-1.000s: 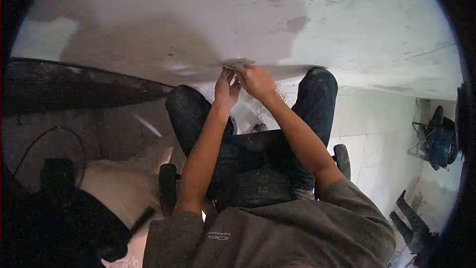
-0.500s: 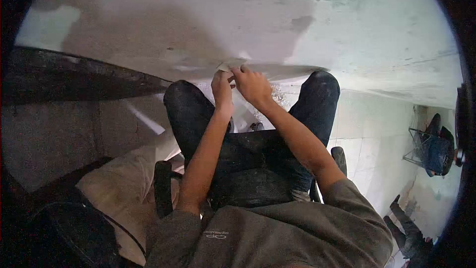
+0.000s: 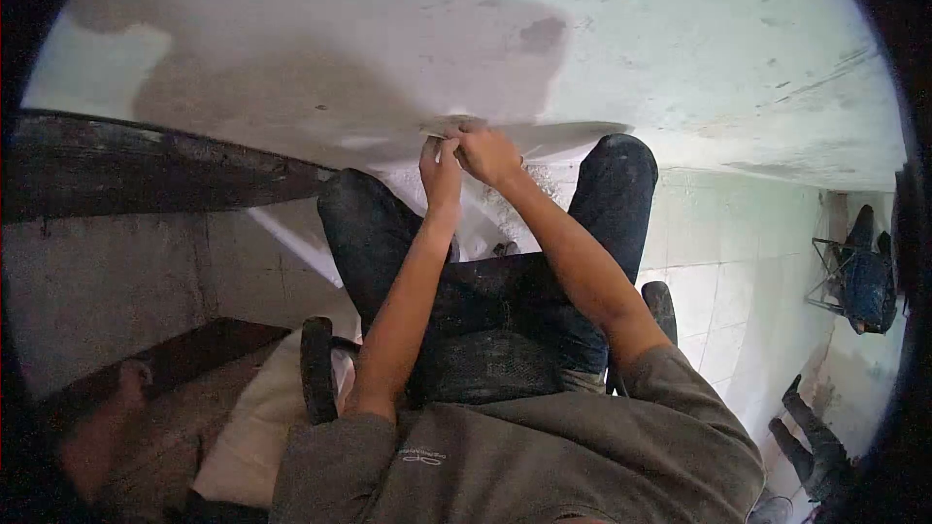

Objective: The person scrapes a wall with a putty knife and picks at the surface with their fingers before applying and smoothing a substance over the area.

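My two hands meet at the near edge of a pale, worn tabletop point(image 3: 670, 49), above the gap between my knees. My left hand point(image 3: 440, 170) is closed, its fingertips pinching a small, thin, pale piece point(image 3: 436, 135) whose kind I cannot make out. Against it from the right, my right hand point(image 3: 488, 155) has its fingers curled, thumb and fingertips pressed together close to the left fingertips. What lies between the right fingers is hidden. Pale scraps point(image 3: 529, 184) show on the floor below my hands.
I sit in a chair with dark armrests point(image 3: 317, 369). A dark beam point(image 3: 146, 160) runs under the table at left. A pale sack point(image 3: 243, 437) lies left of the chair. Other people, one in dark trousers point(image 3: 815, 451), are at far right.
The view has shifted slightly. My right hand has moved a little left and closer to my left hand, and the pale piece shows less between the fingers.
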Motion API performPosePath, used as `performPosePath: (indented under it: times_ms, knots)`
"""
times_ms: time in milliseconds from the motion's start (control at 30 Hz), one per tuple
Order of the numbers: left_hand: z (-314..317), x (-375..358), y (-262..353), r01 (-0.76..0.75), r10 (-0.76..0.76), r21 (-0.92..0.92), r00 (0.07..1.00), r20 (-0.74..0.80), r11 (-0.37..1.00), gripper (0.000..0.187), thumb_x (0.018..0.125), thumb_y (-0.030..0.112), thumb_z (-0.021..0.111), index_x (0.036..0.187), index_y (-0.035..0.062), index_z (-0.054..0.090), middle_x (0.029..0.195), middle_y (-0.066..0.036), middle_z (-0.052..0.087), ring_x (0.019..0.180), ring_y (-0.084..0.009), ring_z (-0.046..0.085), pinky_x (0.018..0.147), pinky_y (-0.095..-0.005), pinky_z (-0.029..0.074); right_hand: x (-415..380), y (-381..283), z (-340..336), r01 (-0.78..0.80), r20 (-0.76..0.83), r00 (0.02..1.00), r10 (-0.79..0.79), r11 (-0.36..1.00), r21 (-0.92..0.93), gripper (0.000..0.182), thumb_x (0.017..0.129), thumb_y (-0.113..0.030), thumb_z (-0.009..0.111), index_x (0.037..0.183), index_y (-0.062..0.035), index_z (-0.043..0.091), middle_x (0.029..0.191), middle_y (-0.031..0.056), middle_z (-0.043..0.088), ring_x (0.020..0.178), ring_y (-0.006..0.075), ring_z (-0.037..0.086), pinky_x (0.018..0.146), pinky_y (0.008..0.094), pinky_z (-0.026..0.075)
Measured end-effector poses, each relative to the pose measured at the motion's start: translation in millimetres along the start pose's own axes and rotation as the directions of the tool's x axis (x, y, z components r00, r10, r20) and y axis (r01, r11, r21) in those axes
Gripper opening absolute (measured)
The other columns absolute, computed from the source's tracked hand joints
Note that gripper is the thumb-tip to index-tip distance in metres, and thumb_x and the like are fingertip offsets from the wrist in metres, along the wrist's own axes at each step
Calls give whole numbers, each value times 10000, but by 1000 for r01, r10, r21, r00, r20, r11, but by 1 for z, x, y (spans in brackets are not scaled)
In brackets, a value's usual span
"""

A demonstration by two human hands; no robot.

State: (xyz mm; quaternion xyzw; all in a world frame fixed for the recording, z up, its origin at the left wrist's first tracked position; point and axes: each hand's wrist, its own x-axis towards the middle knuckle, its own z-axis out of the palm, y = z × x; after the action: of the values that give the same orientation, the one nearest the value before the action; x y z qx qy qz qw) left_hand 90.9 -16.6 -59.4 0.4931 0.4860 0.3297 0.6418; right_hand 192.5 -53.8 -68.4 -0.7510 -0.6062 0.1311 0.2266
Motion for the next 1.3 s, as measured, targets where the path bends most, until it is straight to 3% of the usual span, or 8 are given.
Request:
performPosePath:
  times_ms: [200, 267, 367, 533, 667, 800, 1167, 1300]
  knots:
    - [-4, -1, -5, -8, 8, -7, 1000, 2, 1000, 245, 844, 271, 524, 996, 89, 583, 983, -21, 572, 929, -158, 533, 738, -306, 412, 1, 6, -7, 120, -38, 992, -117, 986, 118, 256, 830, -216, 545, 1058, -115, 601, 942, 144, 628, 860, 364, 622, 735, 475, 506]
    - [-11, 2, -12, 73, -73, 17, 997, 10, 997, 507, 849, 221, 539, 1268, -55, 469, 1225, -150, 530, 1153, -225, 486, 963, -313, 368, 1, 2, -12, 147, -40, 989, -143, 978, 147, 255, 829, -215, 550, 1056, -112, 603, 914, 150, 630, 862, 366, 617, 734, 475, 503]
    - [-10, -5, 1, 71, -72, -41, 997, -15, 997, 543, 861, 214, 528, 1311, -72, 417, 1271, -173, 503, 1192, -243, 471, 985, -320, 364, 2, 5, 6, 59, 8, 998, -61, 986, 155, 248, 816, -193, 564, 1043, -103, 608, 882, 159, 627, 854, 371, 610, 729, 474, 500]
    - [-12, -9, 6, 57, -57, -31, 998, 0, 998, 544, 864, 208, 518, 1327, -56, 411, 1324, -171, 469, 1223, -247, 451, 1007, -326, 353, -2, 5, 16, 96, -127, 990, -67, 967, 234, 244, 798, -160, 577, 1026, -80, 605, 887, 167, 624, 845, 373, 609, 711, 484, 493]
    - [-16, -3, -1, 74, -75, 17, 993, 94, 997, 576, 858, 230, 521, 1358, -27, 394, 1367, -156, 443, 1251, -238, 431, 1023, -317, 330, -2, 5, 19, 76, -117, 992, -50, 970, 230, 240, 795, -153, 576, 1019, -71, 602, 884, 167, 623, 843, 381, 604, 709, 485, 489]
    - [-13, -6, 4, 136, -135, -16, 989, 64, 991, 588, 849, 241, 526, 1365, -12, 398, 1364, -156, 454, 1250, -240, 435, 1022, -315, 329, -2, 3, 18, 35, -99, 995, -15, 978, 204, 266, 785, -120, 570, 1047, -82, 599, 935, 166, 622, 825, 397, 601, 695, 483, 490]
    - [-15, -10, 1, 1, 1, 119, 1000, -15, 993, 659, 804, 297, 569, 1373, 12, 392, 1295, -205, 512, 1167, -285, 519, 970, -330, 391, -8, -8, 12, -17, -91, 995, 41, 967, 255, 223, 803, -115, 567, 1023, -91, 599, 949, 172, 616, 830, 405, 602, 691, 501, 485]
    - [-12, -20, 18, 92, -93, 10, 995, 25, 996, 672, 794, 298, 573, 1379, 24, 388, 1288, -217, 515, 1165, -299, 524, 974, -347, 392, -9, -6, 12, -35, -84, 995, 54, 976, 216, 208, 803, -112, 570, 1008, -106, 601, 966, 159, 622, 840, 399, 606, 702, 495, 492]
